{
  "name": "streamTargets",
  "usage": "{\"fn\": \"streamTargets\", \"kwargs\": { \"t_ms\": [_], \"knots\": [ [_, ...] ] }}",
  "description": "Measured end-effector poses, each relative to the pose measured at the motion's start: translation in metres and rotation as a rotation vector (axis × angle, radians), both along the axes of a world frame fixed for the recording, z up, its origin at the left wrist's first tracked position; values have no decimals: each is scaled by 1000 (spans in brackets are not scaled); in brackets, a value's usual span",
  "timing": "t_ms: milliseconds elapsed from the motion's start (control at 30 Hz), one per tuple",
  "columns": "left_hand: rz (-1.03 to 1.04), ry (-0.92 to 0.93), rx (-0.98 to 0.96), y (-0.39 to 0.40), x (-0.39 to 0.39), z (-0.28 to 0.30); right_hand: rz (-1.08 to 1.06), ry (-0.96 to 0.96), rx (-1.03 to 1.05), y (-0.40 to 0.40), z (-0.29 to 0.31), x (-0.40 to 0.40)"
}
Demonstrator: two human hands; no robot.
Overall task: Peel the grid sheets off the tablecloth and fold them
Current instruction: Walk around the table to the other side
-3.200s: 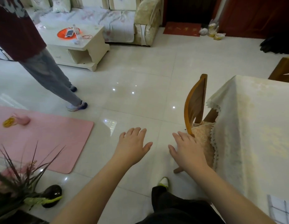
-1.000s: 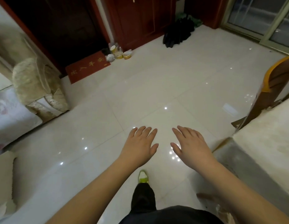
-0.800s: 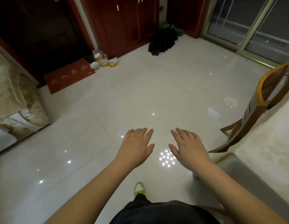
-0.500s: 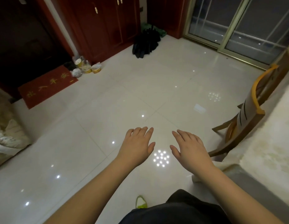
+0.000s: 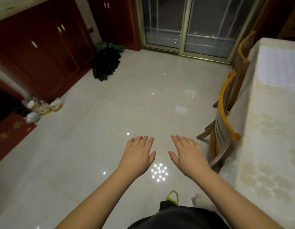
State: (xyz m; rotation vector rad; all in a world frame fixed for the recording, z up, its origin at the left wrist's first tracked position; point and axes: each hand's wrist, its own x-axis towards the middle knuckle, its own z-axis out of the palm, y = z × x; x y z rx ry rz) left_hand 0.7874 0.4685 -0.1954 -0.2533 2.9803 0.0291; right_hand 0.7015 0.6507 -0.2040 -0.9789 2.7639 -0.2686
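Both hands are held out flat, palms down, over the glossy tile floor (image 5: pixel 93 129); the left hand (image 5: pixel 137 157) and right hand (image 5: pixel 188 155) have straight fingers and hold nothing. A wooden chair (image 5: pixel 224 129) stands against the cream tablecloth (image 5: pixel 267 146). Farther right, a pale grid sheet (image 5: pixel 279 66) lies flat on it.

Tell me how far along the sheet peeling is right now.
Nothing looks done: one grid sheet lies flat on the tablecloth, unpeeled. Nothing is in hand; the left hand and right hand are held open above the floor, off the table. Peeling and folding are left.
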Motion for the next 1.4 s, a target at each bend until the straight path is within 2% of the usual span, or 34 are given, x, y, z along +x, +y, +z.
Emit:
{"fn": "streamTargets", "kwargs": {
  "t_ms": [100,267,567,800,1067,1267,1400],
  "knots": [
    [-17,36,-1,-5,-46,6,-11,34,1,-5,4,-42],
    [-58,-12,-2,-11,-107,15,-59,60,9,-10,8,-93],
    [-170,-22,35,-39,-210,1,-123,58,36,-42,1,-171],
    [-268,10,95,-99,-308,-10,-192,65,86,-97,-8,-260],
    [-322,19,96,-170,-406,0,-264,54,52,-161,-2,-345],
    [-394,-22,172,-173,-479,-11,-323,45,39,-172,0,-405],
    [-446,-35,141,-160,-544,-18,-366,84,42,-159,-11,-460]
  ]
}}
